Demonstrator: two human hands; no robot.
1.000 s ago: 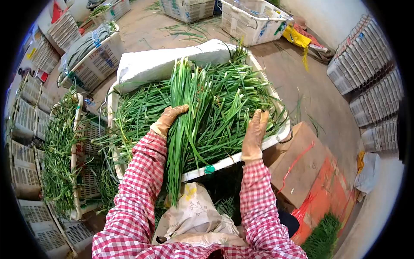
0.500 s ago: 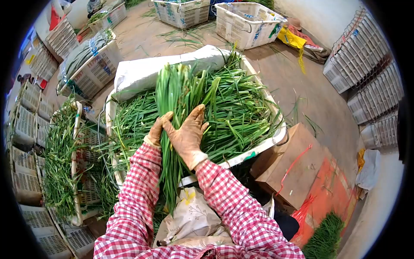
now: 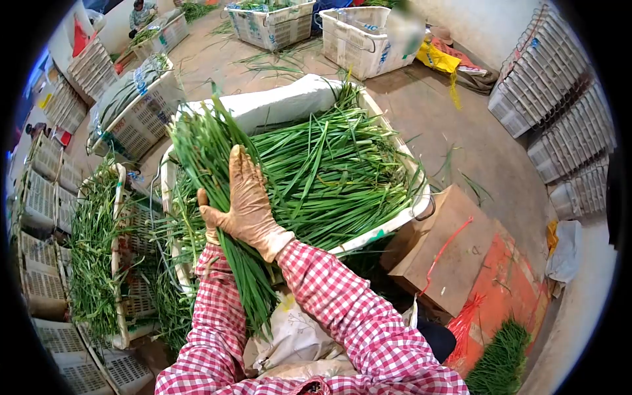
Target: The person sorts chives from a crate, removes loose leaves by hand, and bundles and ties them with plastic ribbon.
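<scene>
A long bunch of green chives (image 3: 247, 273) is held between my gloved hands, tilted with its top leaning to the left. My right hand (image 3: 250, 204) presses against its right side, palm to the stems and fingers pointing up. On the near left side my left hand (image 3: 209, 222) grips the same bunch; most of its fingers are hidden behind the leaves. Beneath is a white plastic crate (image 3: 388, 229) filled with loose chives (image 3: 336, 171). A white sheet (image 3: 276, 105) lies folded along the crate's far edge.
At left stands another crate (image 3: 120, 263) heaped with leaf scraps (image 3: 95, 257). A cardboard box (image 3: 441, 253) with a red string sits at right, near a chive pile (image 3: 500, 359). Stacked crates (image 3: 543, 66) line the right wall. A person (image 3: 140, 14) is at far left.
Both hands and the bunch have shifted left, and the bunch has gone from nearly upright to leaning left. A blurred patch now covers part of the far right crate.
</scene>
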